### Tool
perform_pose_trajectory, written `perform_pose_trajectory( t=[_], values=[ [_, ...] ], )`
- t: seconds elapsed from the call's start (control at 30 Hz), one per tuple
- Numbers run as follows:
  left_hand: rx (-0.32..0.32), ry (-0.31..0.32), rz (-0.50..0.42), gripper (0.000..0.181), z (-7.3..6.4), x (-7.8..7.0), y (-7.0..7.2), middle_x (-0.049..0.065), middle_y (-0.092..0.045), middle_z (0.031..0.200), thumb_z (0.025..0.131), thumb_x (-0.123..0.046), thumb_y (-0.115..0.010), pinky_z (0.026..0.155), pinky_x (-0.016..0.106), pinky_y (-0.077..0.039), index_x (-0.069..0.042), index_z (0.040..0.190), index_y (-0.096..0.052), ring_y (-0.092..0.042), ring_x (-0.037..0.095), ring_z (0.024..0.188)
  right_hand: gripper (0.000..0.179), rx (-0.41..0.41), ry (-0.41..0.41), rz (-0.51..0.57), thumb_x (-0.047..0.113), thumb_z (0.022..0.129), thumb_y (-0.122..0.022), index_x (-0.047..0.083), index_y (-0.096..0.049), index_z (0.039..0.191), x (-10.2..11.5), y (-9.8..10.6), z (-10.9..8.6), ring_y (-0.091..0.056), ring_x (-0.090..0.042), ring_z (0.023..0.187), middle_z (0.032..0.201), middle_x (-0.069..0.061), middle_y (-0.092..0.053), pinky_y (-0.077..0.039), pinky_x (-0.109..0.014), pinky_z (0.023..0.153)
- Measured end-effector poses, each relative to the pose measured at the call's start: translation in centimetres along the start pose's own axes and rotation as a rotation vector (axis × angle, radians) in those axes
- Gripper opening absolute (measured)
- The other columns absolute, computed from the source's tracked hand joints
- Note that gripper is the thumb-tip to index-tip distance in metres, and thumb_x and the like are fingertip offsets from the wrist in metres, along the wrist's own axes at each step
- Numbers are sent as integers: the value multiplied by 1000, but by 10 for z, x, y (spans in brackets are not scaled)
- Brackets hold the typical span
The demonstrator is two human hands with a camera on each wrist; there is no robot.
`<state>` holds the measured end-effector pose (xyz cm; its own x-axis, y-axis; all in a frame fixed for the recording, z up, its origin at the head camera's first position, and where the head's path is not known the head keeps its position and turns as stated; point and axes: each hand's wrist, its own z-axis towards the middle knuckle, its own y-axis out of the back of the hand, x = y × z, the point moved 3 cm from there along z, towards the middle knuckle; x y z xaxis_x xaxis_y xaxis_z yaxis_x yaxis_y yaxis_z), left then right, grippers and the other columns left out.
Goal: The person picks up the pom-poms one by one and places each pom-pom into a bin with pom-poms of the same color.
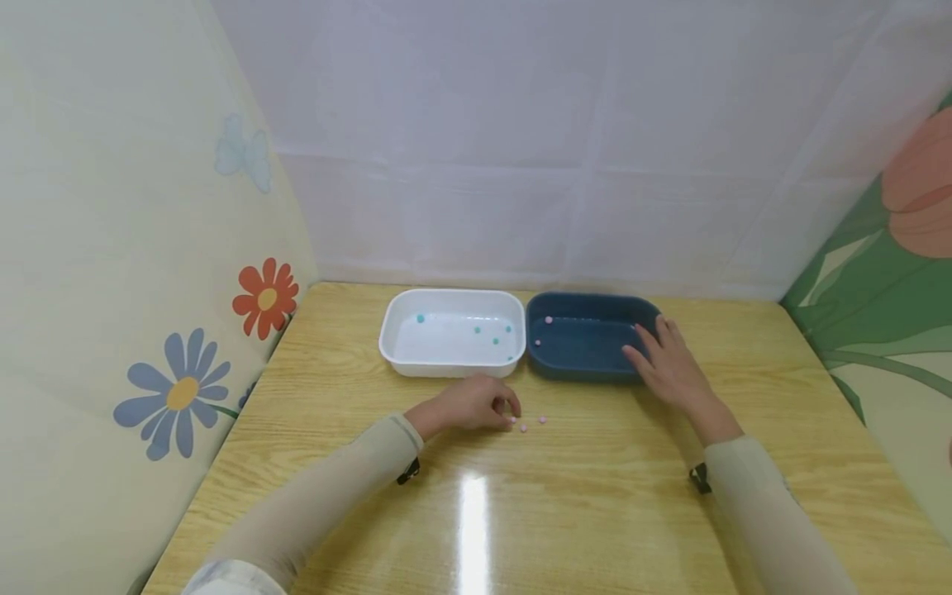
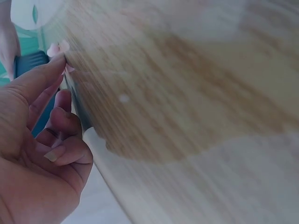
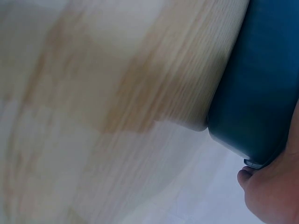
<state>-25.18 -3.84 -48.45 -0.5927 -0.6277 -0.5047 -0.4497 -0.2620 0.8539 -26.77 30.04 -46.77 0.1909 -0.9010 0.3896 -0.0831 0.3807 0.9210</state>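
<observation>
My left hand [image 1: 476, 402] is low over the table, thumb and index fingertips pinched at a tiny pink bead [image 1: 513, 421]. Its other fingers curl toward the palm in the left wrist view. Two more pink beads, one [image 1: 524, 429] nearer me and one [image 1: 542, 420] to the right, lie beside the fingertips. My right hand [image 1: 673, 368] rests over the right end of a dark blue tray [image 1: 583, 373], its fingers spread and fairly straight at the rim. Inside that tray are two pink beads, one [image 1: 549, 320] toward the back and one [image 1: 538, 343] near the left wall.
A white tray [image 1: 446, 369] stands directly left of the blue one and holds several teal beads [image 1: 477, 330]. Both trays sit near the back of the wooden table [image 1: 587, 512], before a pale hanging cloth [image 1: 476, 165]. Flower-patterned cloths flank the table.
</observation>
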Motion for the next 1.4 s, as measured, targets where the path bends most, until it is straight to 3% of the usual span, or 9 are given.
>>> perform_pose_trajectory(
  t=[0.6,0.73,1.07,1.4],
  values=[
    [-12,1,0,3,3,-2,0,-13,-60,76,91,-26,-77,64,21,-46,-26,94,-76,-53,3,69,80,-6,-7,-2,58,107,-28,-3,-20,159,0,0,1,6,-51,151,164,-33,6,-6,-67,119],
    [-19,3,-25,3,4,-6,4,-11,-62,74,91,-25,-75,64,23,-47,-27,94,-75,-54,5,67,80,-9,-7,-6,58,107,-28,-3,-21,159,0,0,1,6,-51,151,164,-34,6,-6,-67,119],
    [-54,12,18,4,12,-18,17,-11,-60,70,93,-28,-73,59,23,-44,-26,96,-76,-52,5,62,81,5,-12,4,59,107,-28,-2,-18,160,-1,0,1,9,-50,151,164,-32,9,-5,-68,119],
    [-99,10,30,13,19,-32,32,-10,-60,70,94,-24,-74,61,24,-43,-17,105,-77,-51,8,63,81,-1,-12,-3,59,107,-28,-2,-19,160,0,-1,1,7,-50,152,164,-33,7,-5,-67,119]
  ],
)
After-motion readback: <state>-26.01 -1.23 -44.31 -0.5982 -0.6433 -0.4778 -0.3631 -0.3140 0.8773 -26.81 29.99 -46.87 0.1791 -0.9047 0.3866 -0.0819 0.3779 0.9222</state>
